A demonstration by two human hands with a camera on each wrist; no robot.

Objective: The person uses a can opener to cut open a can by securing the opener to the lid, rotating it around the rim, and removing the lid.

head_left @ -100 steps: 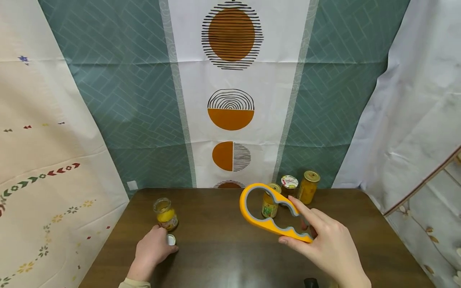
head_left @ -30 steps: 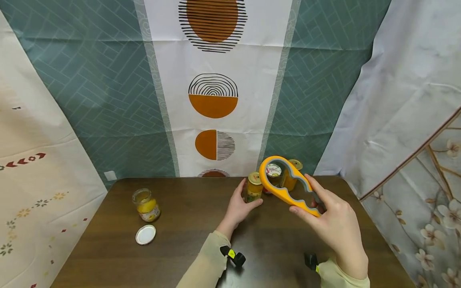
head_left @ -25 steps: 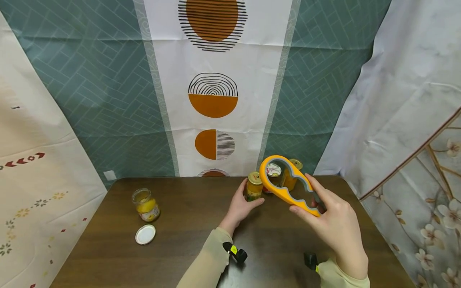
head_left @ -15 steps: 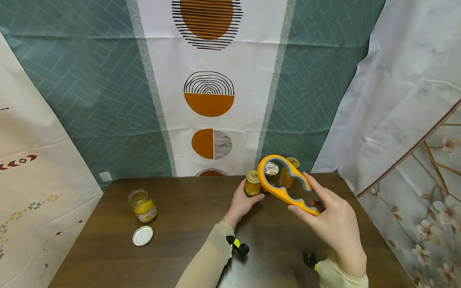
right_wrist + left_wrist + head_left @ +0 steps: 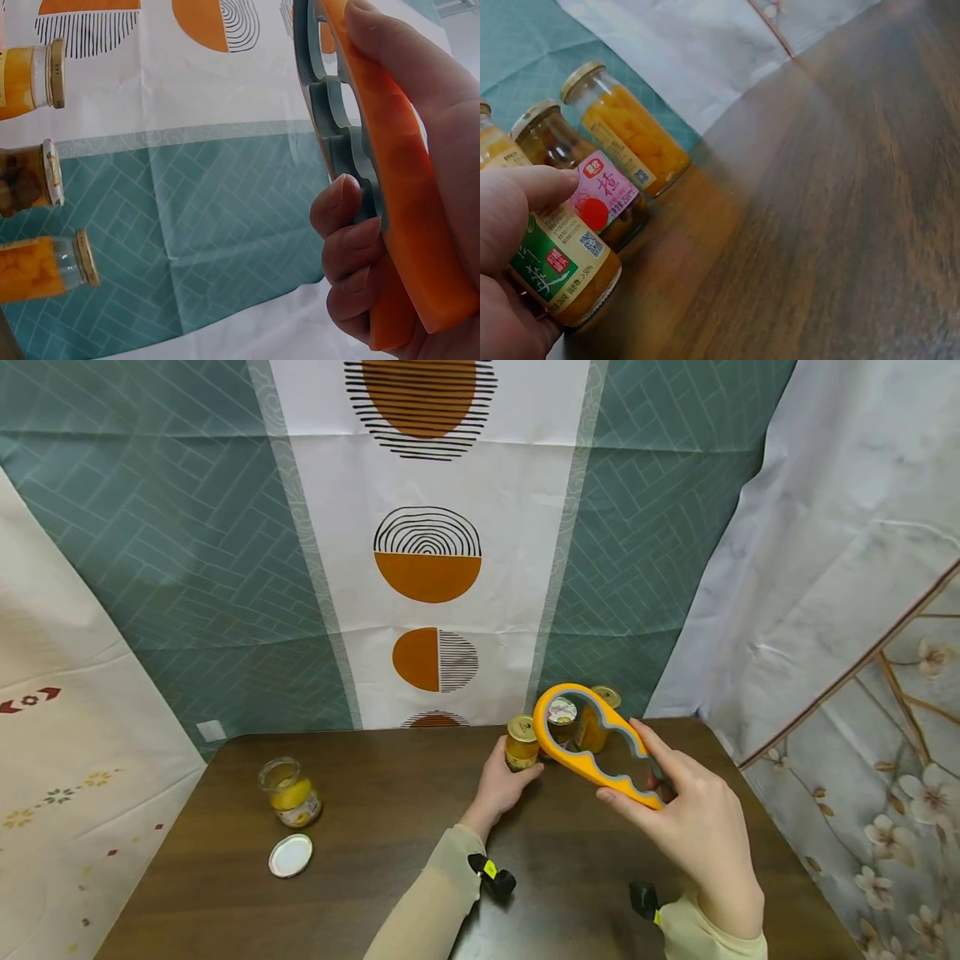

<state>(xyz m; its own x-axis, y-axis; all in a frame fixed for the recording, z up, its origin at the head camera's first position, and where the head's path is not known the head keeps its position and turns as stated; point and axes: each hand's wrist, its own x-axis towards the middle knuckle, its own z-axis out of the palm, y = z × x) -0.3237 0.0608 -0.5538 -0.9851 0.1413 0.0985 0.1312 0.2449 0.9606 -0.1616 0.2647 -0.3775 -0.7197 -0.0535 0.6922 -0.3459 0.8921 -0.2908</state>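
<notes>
In the head view my left hand (image 5: 498, 785) grips a glass jar (image 5: 521, 745) with a gold lid near the table's back edge. The left wrist view shows its green and cream label (image 5: 555, 259) below my thumb; the jar's upper part is partly hidden. My right hand (image 5: 693, 822) holds an orange jar opener (image 5: 564, 762) with grey ridged inner edges, raised in the air. Its loop lies in front of a dark jar (image 5: 561, 714) with a patterned white lid and a tall jar (image 5: 592, 731) of orange fruit. In the right wrist view, fingers curl around the opener's handles.
An open glass jar (image 5: 291, 793) with yellow contents stands on the left of the brown table (image 5: 375, 860). A white-faced lid (image 5: 290, 856) lies flat in front of it. Patterned cloths (image 5: 225, 568) hang behind and beside the table.
My left hand has left the loose lid at the left and moved right to the gold-lidded jar, its fingers now around it. My right hand still holds the opener. The view has shifted rightward.
</notes>
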